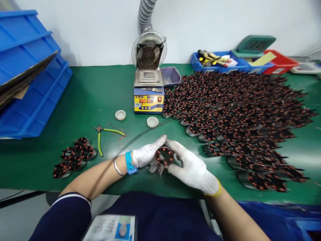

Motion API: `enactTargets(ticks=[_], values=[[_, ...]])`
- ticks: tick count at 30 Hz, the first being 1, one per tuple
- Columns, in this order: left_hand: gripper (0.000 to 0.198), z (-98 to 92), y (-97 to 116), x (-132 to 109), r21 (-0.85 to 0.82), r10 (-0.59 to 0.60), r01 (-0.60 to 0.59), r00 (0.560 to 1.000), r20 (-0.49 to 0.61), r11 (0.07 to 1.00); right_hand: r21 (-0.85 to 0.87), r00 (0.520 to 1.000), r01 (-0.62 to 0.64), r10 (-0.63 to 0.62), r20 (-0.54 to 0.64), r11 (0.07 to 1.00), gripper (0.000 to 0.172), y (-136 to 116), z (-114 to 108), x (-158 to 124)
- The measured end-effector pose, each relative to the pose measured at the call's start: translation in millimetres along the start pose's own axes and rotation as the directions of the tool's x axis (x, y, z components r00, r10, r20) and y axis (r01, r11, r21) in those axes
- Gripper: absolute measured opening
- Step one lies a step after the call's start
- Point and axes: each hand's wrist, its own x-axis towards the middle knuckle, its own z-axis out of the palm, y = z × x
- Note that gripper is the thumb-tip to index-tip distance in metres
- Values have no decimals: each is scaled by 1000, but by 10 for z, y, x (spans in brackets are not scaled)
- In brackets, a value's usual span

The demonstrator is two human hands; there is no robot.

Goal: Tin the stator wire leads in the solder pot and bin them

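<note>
A motor stator, a dark ring with copper windings, is between my two gloved hands above the front of the bench. My left hand, with a blue wrist strap, grips its left side, thumb stretched along the top. Around the right side curl the fingers and thumb of my right hand, in a white glove with a yellow cuff. Greyish fingertips or material show blurred under the ring. Ahead lie two small white dishes. Green-handled cutters rest spread at the left, beside thin wire scraps.
Many similar stators crowd the right side; several more stand at the left. A solder pot with lit digits sits under a fume extractor. Blue crates lean far left. Tool bins line the back.
</note>
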Motion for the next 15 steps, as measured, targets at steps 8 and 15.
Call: enactTargets(ticks=[8, 15], values=[[36, -21, 245, -106, 425, 146, -112, 988, -48, 898, -422, 938, 105, -231, -260, 901, 58, 78, -91, -64], [40, -194, 294, -67, -24, 216, -221, 968, -130, 975, -445, 896, 119, -290, -337, 888, 62, 113, -167, -96]])
